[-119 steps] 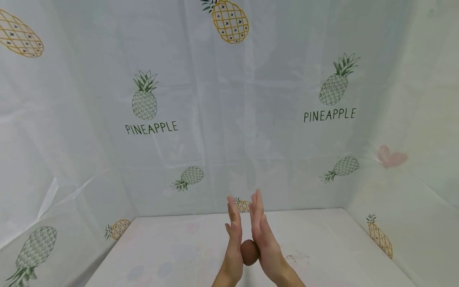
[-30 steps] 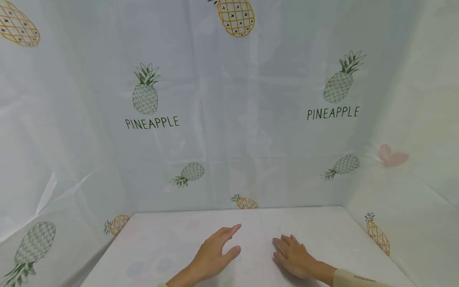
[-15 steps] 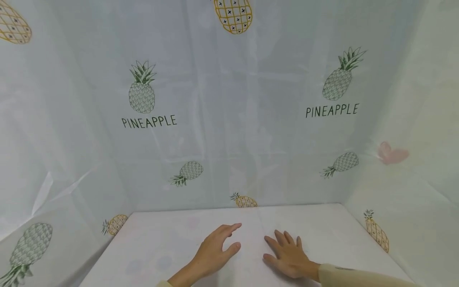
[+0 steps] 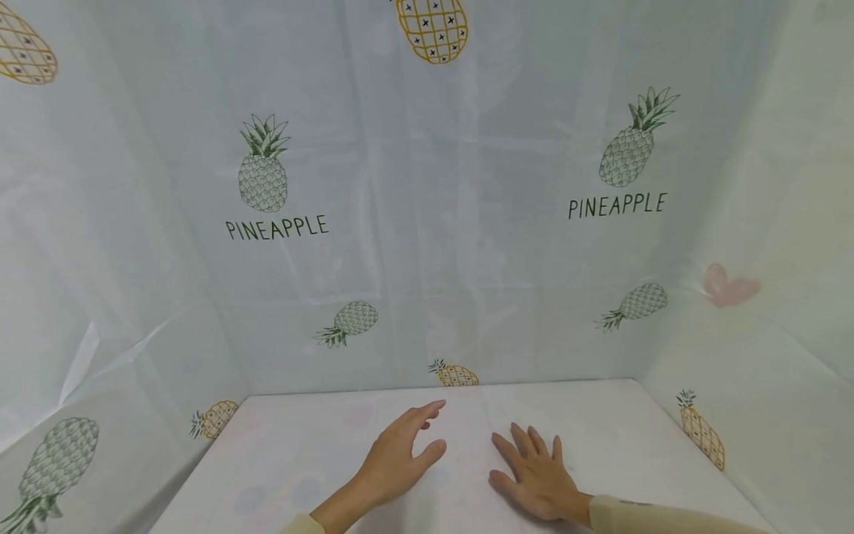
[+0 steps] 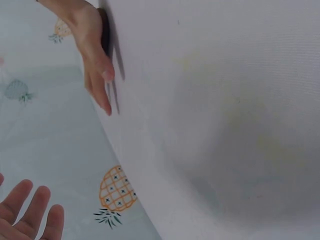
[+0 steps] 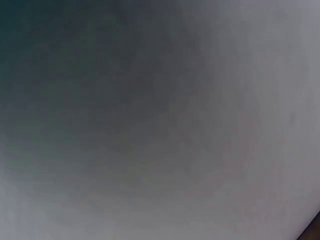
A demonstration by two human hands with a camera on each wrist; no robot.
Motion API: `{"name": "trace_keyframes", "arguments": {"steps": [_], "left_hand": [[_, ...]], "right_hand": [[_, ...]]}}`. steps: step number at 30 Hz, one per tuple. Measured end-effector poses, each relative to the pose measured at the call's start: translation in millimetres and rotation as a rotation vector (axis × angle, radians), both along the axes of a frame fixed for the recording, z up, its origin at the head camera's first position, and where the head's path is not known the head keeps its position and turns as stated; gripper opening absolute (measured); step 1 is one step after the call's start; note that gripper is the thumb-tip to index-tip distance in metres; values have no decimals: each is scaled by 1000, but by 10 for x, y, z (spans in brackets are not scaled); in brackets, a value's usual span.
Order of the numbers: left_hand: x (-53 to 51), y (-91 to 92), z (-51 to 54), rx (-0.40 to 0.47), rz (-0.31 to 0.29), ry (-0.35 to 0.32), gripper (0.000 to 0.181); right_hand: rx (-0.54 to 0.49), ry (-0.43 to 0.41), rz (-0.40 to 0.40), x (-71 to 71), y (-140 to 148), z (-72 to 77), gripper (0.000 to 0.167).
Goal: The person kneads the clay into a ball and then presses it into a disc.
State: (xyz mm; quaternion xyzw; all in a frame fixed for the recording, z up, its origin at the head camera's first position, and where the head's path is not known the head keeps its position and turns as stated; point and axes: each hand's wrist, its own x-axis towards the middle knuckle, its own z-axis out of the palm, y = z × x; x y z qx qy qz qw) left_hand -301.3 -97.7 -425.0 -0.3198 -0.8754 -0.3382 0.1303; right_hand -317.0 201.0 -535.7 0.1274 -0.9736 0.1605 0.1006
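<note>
My right hand [image 4: 537, 478] lies palm down over the white tabletop, its fingers spread and straight. In the left wrist view a dark strip [image 5: 105, 32] shows between the right palm and the tabletop; whether it is the brown ball or shadow is hard to tell. To its left, my left hand [image 4: 399, 452] hovers over the table with thumb and fingers apart, holding nothing. Several left fingertips [image 5: 37, 205] appear at the lower left of the left wrist view. Only a blurred, shaded pale surface fills most of the right wrist view.
The white tabletop [image 4: 320, 437] spreads under both hands. A pale curtain [image 4: 427, 259] printed with pineapples stands behind its far edge and along both sides. Faint stains mark the table in the left wrist view.
Four seconds ago both palms pressed a brown ball between them, upright; now the hands are apart and the ball is out of sight. Lately the right hand has shifted slightly left and spread its fingers.
</note>
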Motion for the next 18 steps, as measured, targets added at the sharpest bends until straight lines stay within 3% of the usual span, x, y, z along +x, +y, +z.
{"name": "trace_keyframes", "arguments": {"steps": [7, 18], "left_hand": [[13, 1, 28, -1, 9, 11, 55], [-16, 12, 59, 13, 23, -24, 63]], "right_hand": [[-20, 3, 19, 17, -12, 42, 75], [16, 14, 36, -37, -5, 13, 75]]}}
